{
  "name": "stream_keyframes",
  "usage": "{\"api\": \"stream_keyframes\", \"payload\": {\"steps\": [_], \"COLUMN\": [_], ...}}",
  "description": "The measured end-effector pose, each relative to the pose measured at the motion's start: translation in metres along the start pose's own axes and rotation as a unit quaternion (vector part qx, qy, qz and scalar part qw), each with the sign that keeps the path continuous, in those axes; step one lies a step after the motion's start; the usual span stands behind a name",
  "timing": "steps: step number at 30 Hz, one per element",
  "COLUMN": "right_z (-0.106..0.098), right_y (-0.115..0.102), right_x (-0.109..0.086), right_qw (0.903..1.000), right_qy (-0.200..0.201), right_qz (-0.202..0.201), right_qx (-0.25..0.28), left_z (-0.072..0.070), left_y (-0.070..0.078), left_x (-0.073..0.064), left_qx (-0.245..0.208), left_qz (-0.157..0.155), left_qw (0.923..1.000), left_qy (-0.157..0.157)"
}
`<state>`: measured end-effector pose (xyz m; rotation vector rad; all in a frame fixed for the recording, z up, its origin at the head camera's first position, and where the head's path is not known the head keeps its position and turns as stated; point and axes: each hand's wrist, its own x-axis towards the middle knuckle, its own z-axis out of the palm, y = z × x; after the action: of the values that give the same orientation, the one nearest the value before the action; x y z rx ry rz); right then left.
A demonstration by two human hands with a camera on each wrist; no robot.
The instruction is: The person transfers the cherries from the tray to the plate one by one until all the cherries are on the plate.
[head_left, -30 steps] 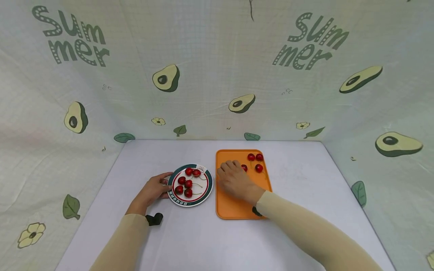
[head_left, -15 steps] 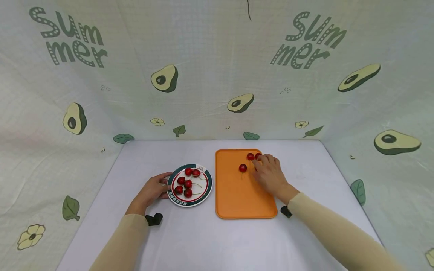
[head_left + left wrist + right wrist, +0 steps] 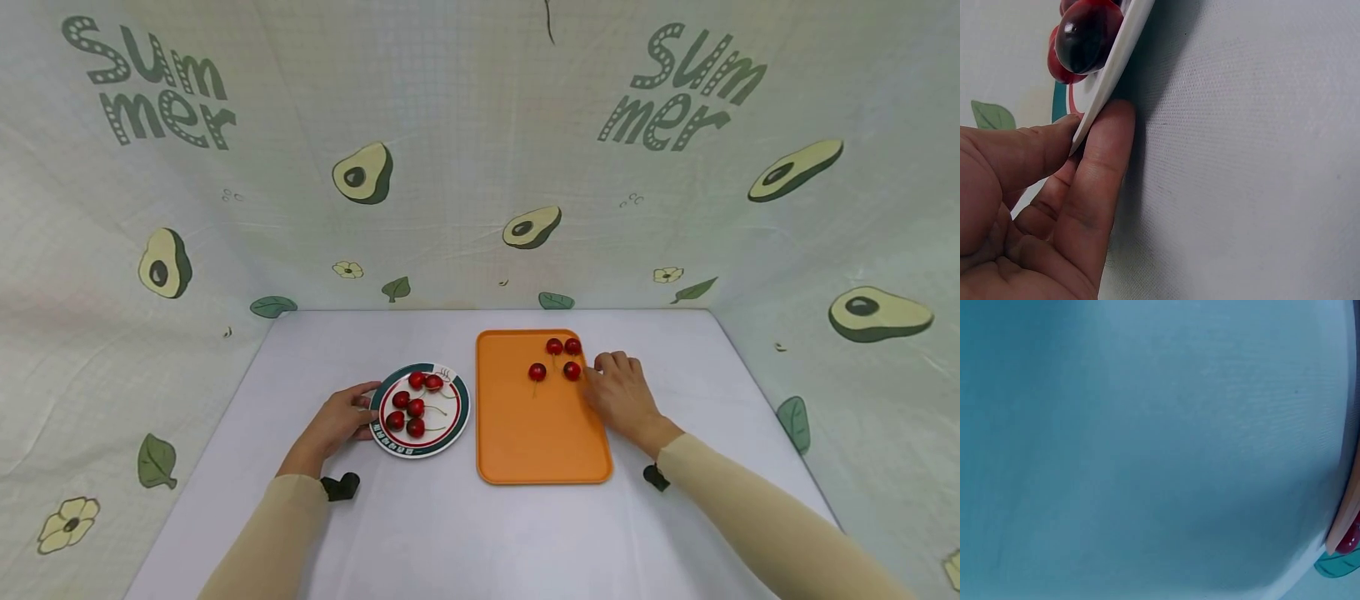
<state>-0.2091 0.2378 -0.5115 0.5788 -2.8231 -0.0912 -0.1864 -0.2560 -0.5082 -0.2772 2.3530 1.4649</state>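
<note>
A white plate with a dark green rim band carries several red cherries, some with stems. At its left edge my left hand pinches the rim; in the left wrist view the thumb lies over the rim and a finger under it. An orange tray stands to the plate's right, with several cherries at its far end. My right hand is at the tray's right edge, fingertips beside a cherry. Whether those fingers grip the edge is hidden.
The white table ends at a hanging cloth printed with avocados and leaves, behind and at both sides. A narrow strip of table separates plate and tray. Black devices sit at both wrists.
My right hand has moved from the tray's left side, across the cherries, to its right edge, uncovering the cherries. My left hand and the plate have stayed put.
</note>
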Motion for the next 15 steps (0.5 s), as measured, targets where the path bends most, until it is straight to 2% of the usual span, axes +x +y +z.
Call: {"api": "stream_keyframes", "payload": {"steps": [7, 15], "right_z": [0.0040, 0.0093], "right_y": [0.0005, 0.0018], "right_x": [0.0030, 0.0058], "right_qw": [0.9995, 0.9993], "right_qy": [-0.021, -0.031], "right_qz": [-0.011, -0.019], "right_qx": [-0.022, -0.013], "left_z": [0.0001, 0.0002], "left_y": [-0.0025, -0.0017], "left_x": [0.0022, 0.0030], "left_qx": [-0.001, -0.007], "left_qz": [-0.007, -0.012], "left_qw": [1.0000, 0.9999], "left_qy": [0.001, 0.004]}}
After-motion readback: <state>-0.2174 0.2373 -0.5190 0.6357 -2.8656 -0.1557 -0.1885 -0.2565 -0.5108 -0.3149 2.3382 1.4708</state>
